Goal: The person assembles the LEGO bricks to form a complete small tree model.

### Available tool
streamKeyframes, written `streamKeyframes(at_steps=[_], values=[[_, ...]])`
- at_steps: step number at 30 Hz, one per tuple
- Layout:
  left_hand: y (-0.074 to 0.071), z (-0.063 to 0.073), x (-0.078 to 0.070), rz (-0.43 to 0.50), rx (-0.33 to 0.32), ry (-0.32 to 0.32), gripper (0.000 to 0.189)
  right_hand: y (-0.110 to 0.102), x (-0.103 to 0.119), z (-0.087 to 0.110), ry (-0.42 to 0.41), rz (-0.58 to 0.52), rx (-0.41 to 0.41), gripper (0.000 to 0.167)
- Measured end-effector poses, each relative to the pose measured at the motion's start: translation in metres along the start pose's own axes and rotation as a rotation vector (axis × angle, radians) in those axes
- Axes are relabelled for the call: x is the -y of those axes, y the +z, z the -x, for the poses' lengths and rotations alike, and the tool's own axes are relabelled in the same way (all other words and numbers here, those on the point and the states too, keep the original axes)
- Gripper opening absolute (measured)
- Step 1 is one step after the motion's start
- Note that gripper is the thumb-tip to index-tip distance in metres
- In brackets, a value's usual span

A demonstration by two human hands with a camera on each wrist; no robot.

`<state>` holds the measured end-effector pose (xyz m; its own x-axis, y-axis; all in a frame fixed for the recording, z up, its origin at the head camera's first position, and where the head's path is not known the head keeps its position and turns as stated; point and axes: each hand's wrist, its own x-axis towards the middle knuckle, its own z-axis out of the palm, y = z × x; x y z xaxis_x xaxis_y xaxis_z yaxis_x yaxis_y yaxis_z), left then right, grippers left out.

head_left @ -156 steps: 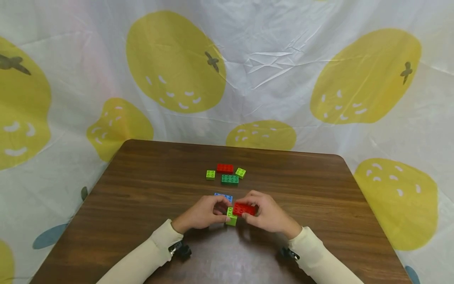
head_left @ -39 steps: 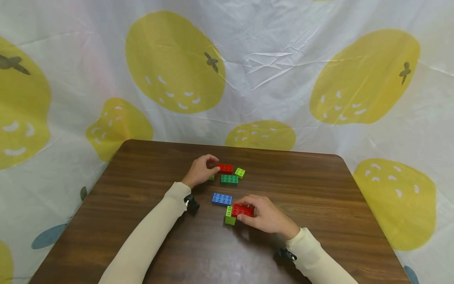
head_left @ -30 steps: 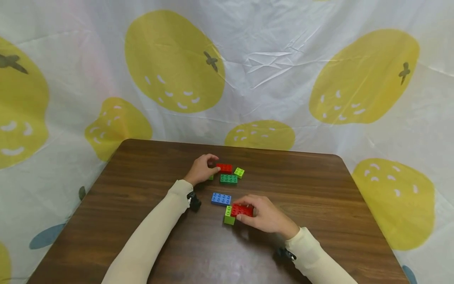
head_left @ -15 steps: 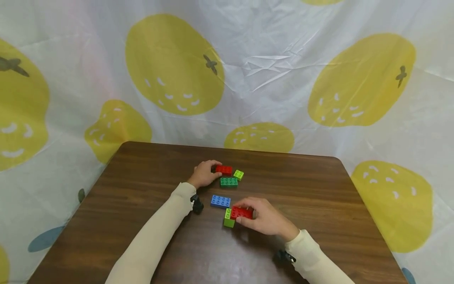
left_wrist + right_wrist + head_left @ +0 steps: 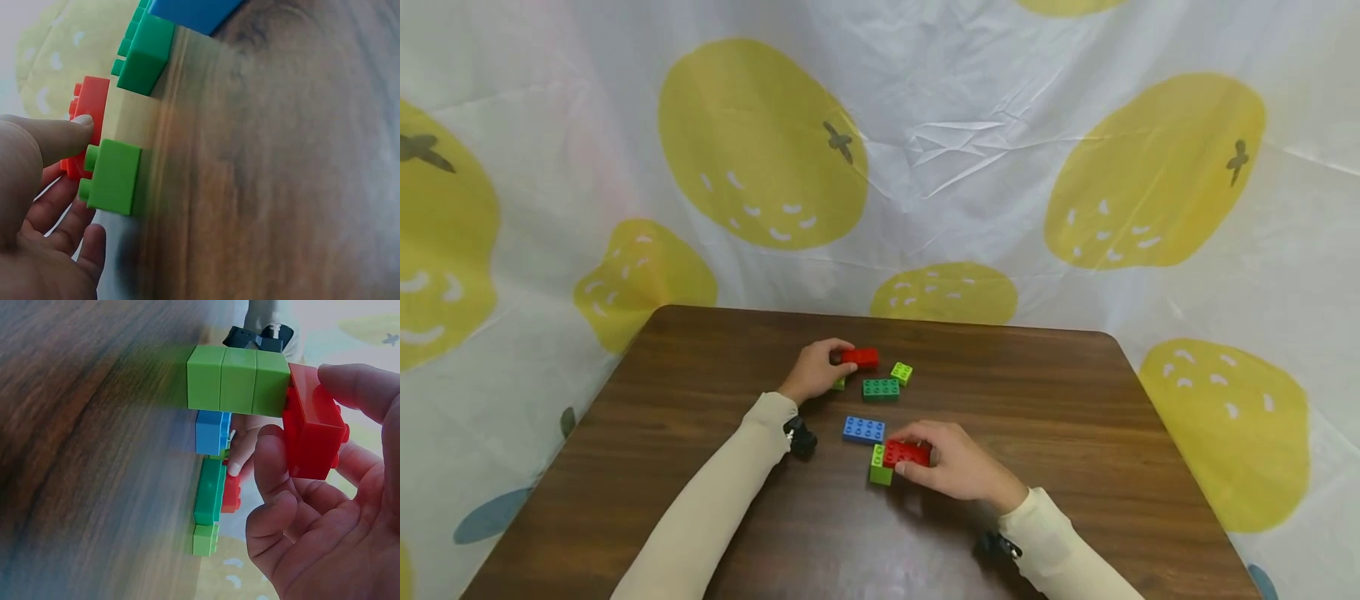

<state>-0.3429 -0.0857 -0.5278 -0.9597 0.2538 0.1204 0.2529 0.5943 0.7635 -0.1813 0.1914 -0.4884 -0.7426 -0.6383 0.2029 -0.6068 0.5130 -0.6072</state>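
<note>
At the back of the table my left hand [image 5: 812, 372] pinches a red toy building brick [image 5: 862, 358] between thumb and fingers. In the left wrist view a small lime brick [image 5: 115, 178] stands right beside that hand, partly hidden in the head view. Nearer me, my right hand [image 5: 958, 461] grips a second red brick [image 5: 907, 453]. This one sits on top of a stack of three lime bricks [image 5: 239, 380] and juts out to the right, over the table. The right wrist view shows thumb and fingers on either side of it.
A blue brick [image 5: 863, 430] lies just behind the stack. Farther back are a dark green brick [image 5: 881, 389] and another small lime brick [image 5: 902, 373]. The brown wooden table [image 5: 1037, 400] ends at a patterned curtain [image 5: 955, 192].
My left hand left the stack earlier and reached to the back bricks. Within the last half second it has drawn the back red brick leftward. The right hand keeps its grip on the stacked red brick.
</note>
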Motion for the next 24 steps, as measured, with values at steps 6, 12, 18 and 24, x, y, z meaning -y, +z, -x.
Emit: streamKeyframes(at_steps=[6,12,18,24], values=[[-0.01,0.006,-0.004,0.028,-0.022,0.013,0.041,0.0,-0.001,0.0,0.007,0.002,0.0,0.032],[-0.017,0.016,-0.011,0.033,-0.015,0.014,0.042,0.001,-0.001,0.001,0.012,0.004,-0.003,0.032],[-0.02,0.032,-0.018,-0.018,0.007,0.082,0.044,0.002,-0.001,0.001,0.011,0.013,-0.012,0.032],[-0.024,0.048,-0.026,0.002,0.035,0.153,0.042,0.003,-0.003,0.002,0.01,0.008,-0.013,0.032]])
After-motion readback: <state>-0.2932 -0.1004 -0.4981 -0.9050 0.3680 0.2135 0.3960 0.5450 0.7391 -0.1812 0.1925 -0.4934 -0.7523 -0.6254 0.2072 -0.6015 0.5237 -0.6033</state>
